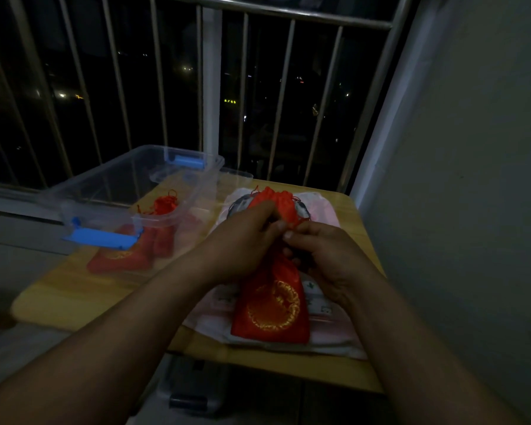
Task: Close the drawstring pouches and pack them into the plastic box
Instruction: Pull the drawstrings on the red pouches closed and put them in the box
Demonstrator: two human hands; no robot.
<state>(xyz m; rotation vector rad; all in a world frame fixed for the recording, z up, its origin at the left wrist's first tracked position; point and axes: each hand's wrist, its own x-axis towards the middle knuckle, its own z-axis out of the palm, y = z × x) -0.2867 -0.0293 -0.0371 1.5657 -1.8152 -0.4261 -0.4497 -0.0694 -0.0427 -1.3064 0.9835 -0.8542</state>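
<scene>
A red drawstring pouch [273, 305] with a gold round emblem lies on a pale cloth at the table's near right. Its gathered mouth points away from me. My left hand [242, 240] grips the pouch's neck from the left. My right hand [322, 256] pinches the red cord beside the neck, fingertips close to my left hand's. The clear plastic box [178, 167] with blue latches stands at the table's left and holds red pouches [147, 240] of the same kind.
The small wooden table [83, 289] stands against a barred window railing [212, 87]. A grey wall [472, 179] rises close on the right. The pale pink cloth [325, 207] covers the table's right half. A dark object sits on the floor below the table's front edge.
</scene>
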